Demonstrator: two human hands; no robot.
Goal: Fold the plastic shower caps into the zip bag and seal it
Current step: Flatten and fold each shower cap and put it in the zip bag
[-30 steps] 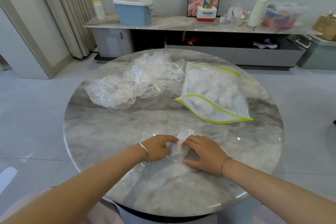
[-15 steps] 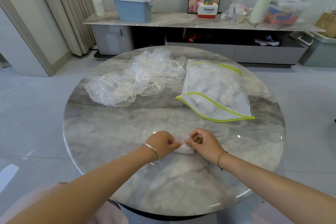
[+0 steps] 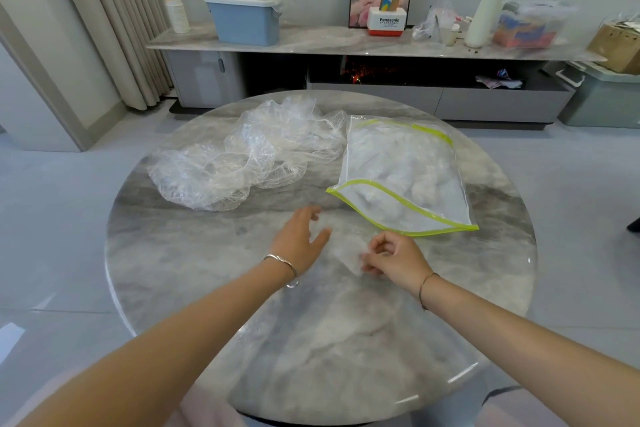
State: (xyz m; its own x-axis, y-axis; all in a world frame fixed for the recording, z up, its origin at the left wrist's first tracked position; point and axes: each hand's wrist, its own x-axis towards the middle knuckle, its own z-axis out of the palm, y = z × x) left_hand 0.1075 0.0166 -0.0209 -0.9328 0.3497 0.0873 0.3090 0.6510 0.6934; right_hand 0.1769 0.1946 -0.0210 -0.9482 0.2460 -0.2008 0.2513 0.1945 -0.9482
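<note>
Reference item: a flat clear zip bag [image 3: 412,180] with a yellow-green zip strip lies on the round grey marble-patterned bench [image 3: 194,253]. Its near mouth gapes open, and white crumpled bundles are packed inside.

Immediately left of the bag, touching its far corner, is a loose heap of clear crinkled plastic shower caps [image 3: 228,166] with gathered elastic rims, spread out and unfolded.

Just in front of the bag's open mouth, the right hand [image 3: 398,258] has its fingers curled, tips pinching a small folded piece of clear plastic [image 3: 348,256], faint against the marble.

Left of that, in front of the gap between bag and heap, the left hand [image 3: 299,239] hovers with fingers spread and holds nothing; motion blur obscures the fingertips. It wears a silver bangle [image 3: 282,262].

Nothing lies between the hands and the bag mouth.

Beyond the bag, a long marble-topped sideboard [image 3: 311,42] carries a blue lidded storage box [image 3: 244,19].
</note>
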